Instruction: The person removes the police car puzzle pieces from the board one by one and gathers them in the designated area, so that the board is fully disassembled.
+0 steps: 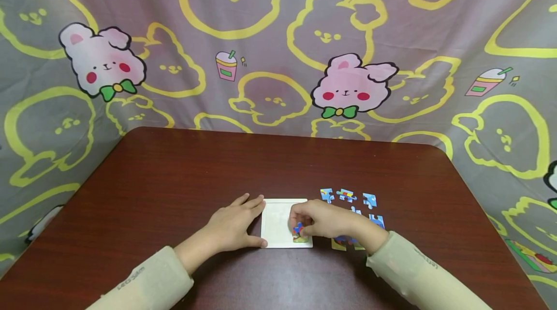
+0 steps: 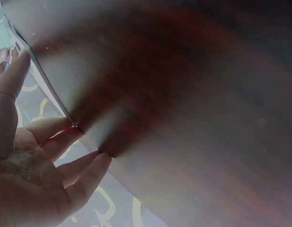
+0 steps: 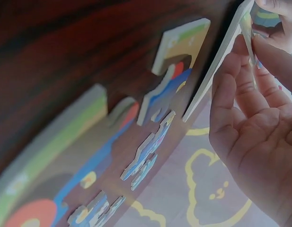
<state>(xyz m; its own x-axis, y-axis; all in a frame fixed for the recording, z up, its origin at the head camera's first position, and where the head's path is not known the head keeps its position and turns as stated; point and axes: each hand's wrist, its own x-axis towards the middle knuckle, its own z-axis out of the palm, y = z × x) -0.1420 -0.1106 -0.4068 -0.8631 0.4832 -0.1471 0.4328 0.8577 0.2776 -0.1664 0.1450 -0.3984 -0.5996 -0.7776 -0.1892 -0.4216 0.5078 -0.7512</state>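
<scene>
A square white puzzle tray (image 1: 275,225) with a raised rim lies on the table. Against its left side rests my left hand (image 1: 228,227), fingers spread, with the thumb at the near corner and fingertips by the far corner; the left wrist view shows those fingertips (image 2: 78,130) touching the tray's edge and the tabletop. Between thumb and fingers, my right hand (image 1: 324,219) pinches a puzzle piece (image 1: 299,233) coloured blue, red and yellow-green, over the tray's near right corner. In the right wrist view this piece (image 3: 248,35) appears edge-on, tilted against the tray.
Several loose puzzle pieces (image 1: 346,195) lie right of the tray, some partly hidden under the right forearm. Larger in the right wrist view are pieces (image 3: 183,40) with a green edge. The brown table (image 1: 196,169) meets a patterned cloth (image 1: 270,58) behind.
</scene>
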